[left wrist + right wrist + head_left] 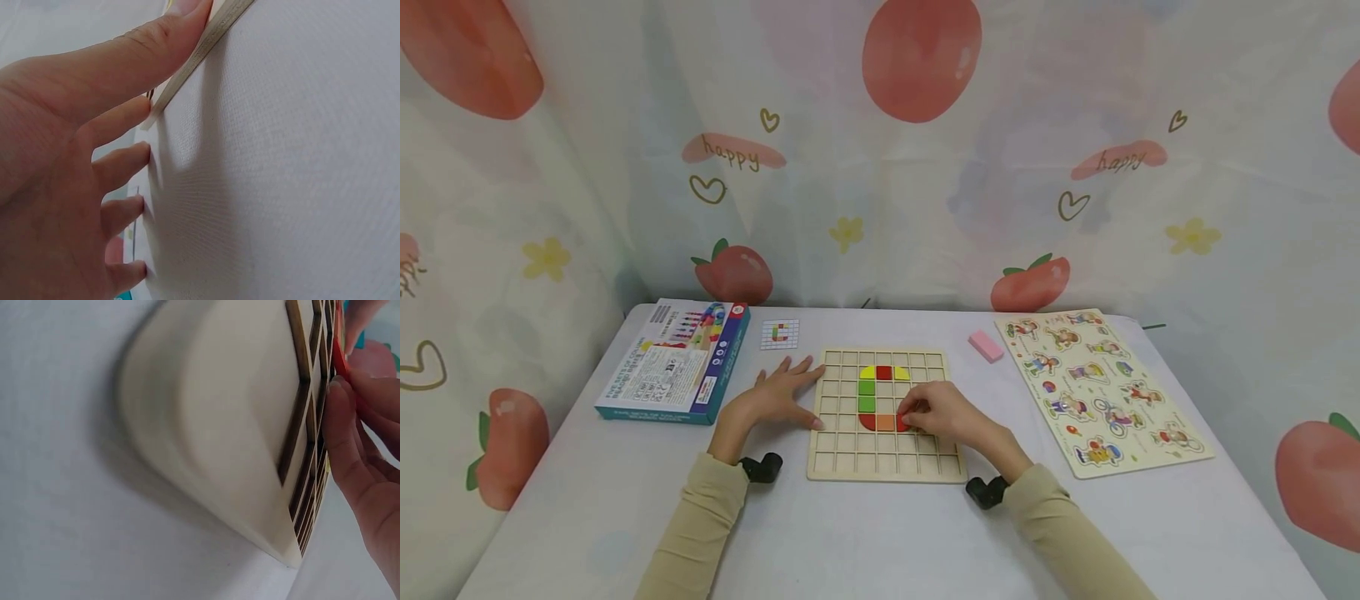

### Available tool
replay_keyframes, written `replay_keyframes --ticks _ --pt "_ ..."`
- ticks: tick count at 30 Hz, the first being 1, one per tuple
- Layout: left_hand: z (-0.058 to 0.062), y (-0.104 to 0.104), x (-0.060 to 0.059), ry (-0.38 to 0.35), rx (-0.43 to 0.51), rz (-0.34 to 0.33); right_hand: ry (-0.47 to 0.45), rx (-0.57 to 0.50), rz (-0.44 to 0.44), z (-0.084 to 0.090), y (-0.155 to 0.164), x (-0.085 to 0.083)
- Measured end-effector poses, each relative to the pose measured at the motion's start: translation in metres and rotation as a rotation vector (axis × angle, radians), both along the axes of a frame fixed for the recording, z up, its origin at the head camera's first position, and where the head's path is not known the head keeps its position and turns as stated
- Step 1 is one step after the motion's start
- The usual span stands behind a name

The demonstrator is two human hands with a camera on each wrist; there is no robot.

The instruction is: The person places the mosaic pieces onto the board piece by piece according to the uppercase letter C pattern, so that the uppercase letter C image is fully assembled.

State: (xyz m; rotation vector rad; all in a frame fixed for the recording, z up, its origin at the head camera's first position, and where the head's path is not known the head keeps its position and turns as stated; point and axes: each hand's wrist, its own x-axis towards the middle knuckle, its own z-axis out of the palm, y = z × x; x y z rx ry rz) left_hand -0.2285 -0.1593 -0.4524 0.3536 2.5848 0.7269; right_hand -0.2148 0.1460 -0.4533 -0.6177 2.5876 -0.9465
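Observation:
A wooden grid board (835, 468) lies on the table with coloured pieces set in its cells in a C shape. Along the top are a yellow piece (868, 372), a red square (883, 372) and another yellow piece (902, 374). Green squares (867, 397) run down the left side; a rounded red piece (867, 422) and an orange square (885, 422) form the bottom. My right hand (947, 411) pinches a red piece (339, 360) at the lower right cell beside the orange square. With fingers spread, my left hand (778, 396) rests its thumb on the board's left edge.
A small pattern card (780, 334) with a coloured C lies behind the left hand. At left is a flat box (673, 362). A pink block (986, 346) sits behind the board to the right, near a picture puzzle board (1101, 396). Printed curtains hang behind.

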Motion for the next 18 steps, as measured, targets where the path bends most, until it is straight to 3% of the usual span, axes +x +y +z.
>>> replay_keyframes --ticks 7,18 --pt "0.0012 0.0007 0.0004 0.001 -0.010 0.001 0.065 0.037 0.003 0.0019 -0.0018 0.0015" --pt "0.0027 -0.0015 -0.0004 0.028 0.008 -0.023 0.112 -0.016 -0.022 0.0062 0.0068 0.0044"
